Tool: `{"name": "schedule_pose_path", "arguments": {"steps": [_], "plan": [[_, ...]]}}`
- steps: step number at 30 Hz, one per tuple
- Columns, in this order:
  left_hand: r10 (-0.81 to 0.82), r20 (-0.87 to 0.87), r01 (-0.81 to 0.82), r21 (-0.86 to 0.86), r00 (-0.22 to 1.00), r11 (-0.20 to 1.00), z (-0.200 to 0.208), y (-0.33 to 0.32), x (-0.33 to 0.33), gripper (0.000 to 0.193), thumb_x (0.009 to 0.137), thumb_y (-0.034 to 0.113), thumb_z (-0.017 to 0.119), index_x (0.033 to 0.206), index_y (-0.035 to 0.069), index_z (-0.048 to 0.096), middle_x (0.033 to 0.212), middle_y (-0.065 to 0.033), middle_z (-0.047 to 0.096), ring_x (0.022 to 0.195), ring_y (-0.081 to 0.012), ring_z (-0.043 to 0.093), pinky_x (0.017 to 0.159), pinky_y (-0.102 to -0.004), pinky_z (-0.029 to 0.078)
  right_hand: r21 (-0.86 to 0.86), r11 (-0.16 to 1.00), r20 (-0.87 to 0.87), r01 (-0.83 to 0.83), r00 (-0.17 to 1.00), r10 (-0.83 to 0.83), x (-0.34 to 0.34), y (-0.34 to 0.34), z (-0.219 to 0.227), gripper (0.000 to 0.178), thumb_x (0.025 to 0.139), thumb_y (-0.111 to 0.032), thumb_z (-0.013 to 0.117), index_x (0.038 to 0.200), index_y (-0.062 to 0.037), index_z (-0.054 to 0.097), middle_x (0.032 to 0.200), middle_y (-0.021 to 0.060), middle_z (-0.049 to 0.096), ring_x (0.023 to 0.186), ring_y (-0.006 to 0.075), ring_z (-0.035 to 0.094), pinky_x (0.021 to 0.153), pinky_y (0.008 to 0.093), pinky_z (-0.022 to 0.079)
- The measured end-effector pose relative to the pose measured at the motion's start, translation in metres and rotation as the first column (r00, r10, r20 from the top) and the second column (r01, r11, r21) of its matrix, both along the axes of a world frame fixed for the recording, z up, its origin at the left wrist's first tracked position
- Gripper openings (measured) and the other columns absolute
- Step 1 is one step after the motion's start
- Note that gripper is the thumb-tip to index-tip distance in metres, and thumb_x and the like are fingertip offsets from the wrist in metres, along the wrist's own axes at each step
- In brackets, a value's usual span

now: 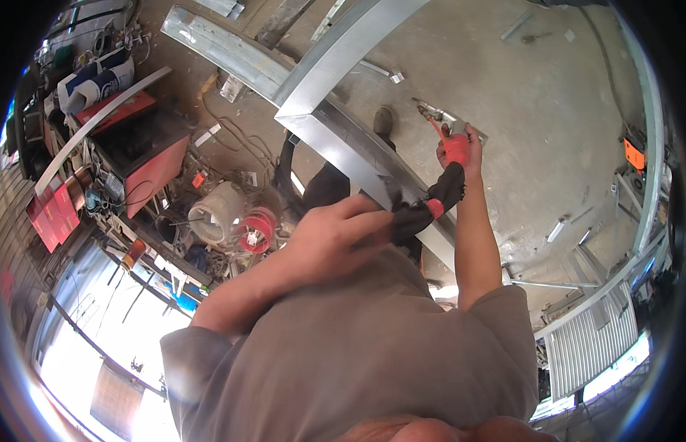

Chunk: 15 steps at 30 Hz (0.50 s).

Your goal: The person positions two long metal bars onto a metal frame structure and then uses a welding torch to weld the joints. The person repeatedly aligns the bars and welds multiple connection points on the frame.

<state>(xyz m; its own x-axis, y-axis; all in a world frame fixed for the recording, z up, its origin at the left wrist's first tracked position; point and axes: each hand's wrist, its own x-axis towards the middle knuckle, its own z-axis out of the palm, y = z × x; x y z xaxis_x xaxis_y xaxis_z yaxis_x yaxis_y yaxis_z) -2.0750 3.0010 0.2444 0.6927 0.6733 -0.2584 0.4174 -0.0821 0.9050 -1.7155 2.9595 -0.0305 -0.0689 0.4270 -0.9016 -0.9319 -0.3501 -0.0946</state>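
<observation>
My right hand (467, 151) is closed round the red-wrapped handle of a metal-tipped tool (450, 119) with an orange-red lead beside it; its exact kind is unclear. From the handle, a thick black cloth-wrapped cable (450, 189) with frayed edges and a red band curves down toward my left hand. My left hand (347, 232), slightly blurred, is in front of my body with its fingers curled at the cable's lower part. Under the cable runs a shiny metal frame (347, 151) with a mitred corner and a curved arm (339, 55).
To the left stand a red cabinet (157, 166), a pale bucket (212, 214), a red bucket (256, 227) and looped cables (243, 140). Long metal profiles (225, 55) lie at the far left. On the right are an orange machine (635, 155) and a corrugated panel (593, 346).
</observation>
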Motion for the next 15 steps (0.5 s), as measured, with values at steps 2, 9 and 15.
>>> {"name": "schedule_pose_path", "arguments": {"steps": [2, 9, 15], "plan": [[0.065, 0.077, -0.062, -0.045, 0.995, 0.997, 0.026, 0.004, -0.033, 0.042, 0.083, 0.009, 0.082, 0.124, 0.007, 0.071, 0.107, -0.0106, 0.067, 0.086, -0.0314, 0.073, 0.07, -0.0404, 0.06, 0.051, 0.999, 0.096, -0.02, 0.995, 0.015, -0.02, 0.007, 0.057, 0.047, 0.098, -0.038, 0.064, 0.122, 0.0016, 0.058, 0.108, 0.0183, 0.072, 0.073, 0.0249, 0.068, 0.066, 0.0343, 0.057], [-0.107, 0.308, 0.169, -0.181, 0.945, 0.969, 0.11, 0.025, -0.131, 0.054, 0.08, 0.009, 0.089, 0.129, -0.005, 0.069, 0.101, -0.0183, 0.072, 0.072, -0.0278, 0.073, 0.059, -0.0362, 0.058, 0.015, 0.999, 0.071, -0.052, 0.996, 0.051, -0.115, 0.045, 0.225, 0.042, 0.1, -0.031, 0.063, 0.129, -0.0013, 0.056, 0.116, 0.0187, 0.071, 0.076, 0.0204, 0.069, 0.068, 0.034, 0.062], [-0.111, 0.533, 0.214, -0.136, 0.839, 0.967, 0.143, 0.023, -0.124, 0.051, 0.084, 0.013, 0.088, 0.128, -0.007, 0.071, 0.092, -0.0169, 0.072, 0.066, -0.0269, 0.071, 0.055, -0.0357, 0.056, -0.023, 0.974, -0.199, -0.225, 0.956, 0.217, -0.157, 0.068, 0.251, 0.043, 0.1, -0.032, 0.065, 0.133, -0.0087, 0.05, 0.118, 0.0182, 0.069, 0.075, 0.0212, 0.069, 0.062, 0.0344, 0.061]]}}
